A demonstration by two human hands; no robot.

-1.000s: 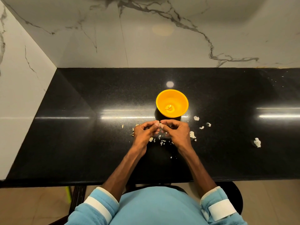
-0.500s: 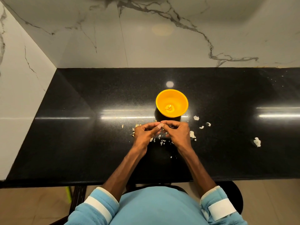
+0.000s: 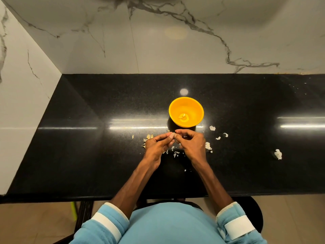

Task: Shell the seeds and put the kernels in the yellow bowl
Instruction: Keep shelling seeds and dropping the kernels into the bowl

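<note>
- Nearest, the light-blue sleeves [image 3: 109, 224] are pushed up the forearms, which reach over the near edge of the black countertop [image 3: 79, 155].
- The left hand [image 3: 156, 147] and right hand [image 3: 191, 143] meet mid-counter with their fingers curled. The thumb and forefinger tips of both are clamped on one small pale seed [image 3: 172, 135]. It is too small to tell whether its shell has split.
- Likely risk: with so small a grip, a hard squeeze could shoot the seed out sideways or crush the kernel. A freed kernel that drops here would be hard to tell from the litter.
- Shell fragments [image 3: 175, 153] lie under and around both hands, with more to the right and one larger piece [image 3: 278, 154] well apart on the far right. A careless sweep could carry husk towards the bowl.
- The yellow bowl [image 3: 193, 107] stands upright just beyond the fingertips, with a few kernels [image 3: 183, 117] at its bottom. Nothing stands between it and the hands.
- Farthest, the veined marble wall [image 3: 158, 50] closes off the far and left sides.
</note>
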